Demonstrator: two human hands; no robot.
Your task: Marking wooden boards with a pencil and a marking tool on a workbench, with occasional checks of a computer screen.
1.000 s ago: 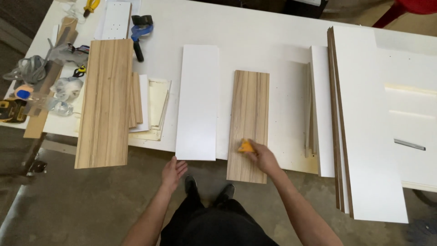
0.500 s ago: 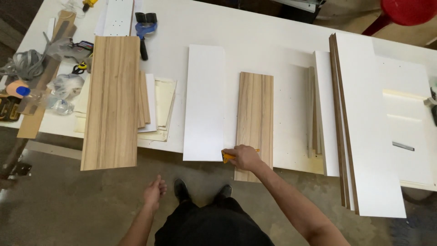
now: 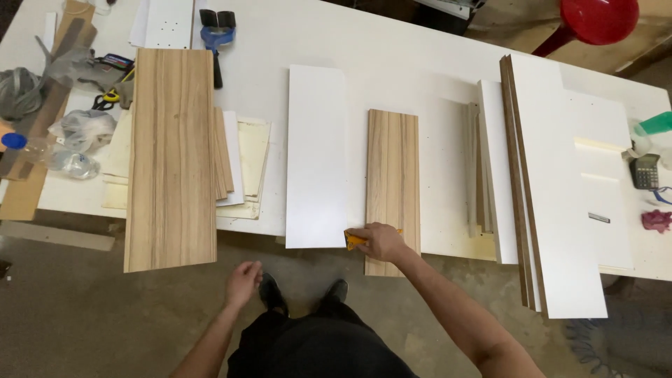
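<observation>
The right hand [image 3: 381,243] grips a small yellow tool [image 3: 354,240] and presses it against the near left corner of a narrow wood-grain panel [image 3: 393,182] lying on the white tabletop [image 3: 392,63], just beside a white panel [image 3: 317,157]. The left hand [image 3: 243,283] hangs loosely curled and empty below the tabletop's edge, over the floor [image 3: 84,322].
</observation>
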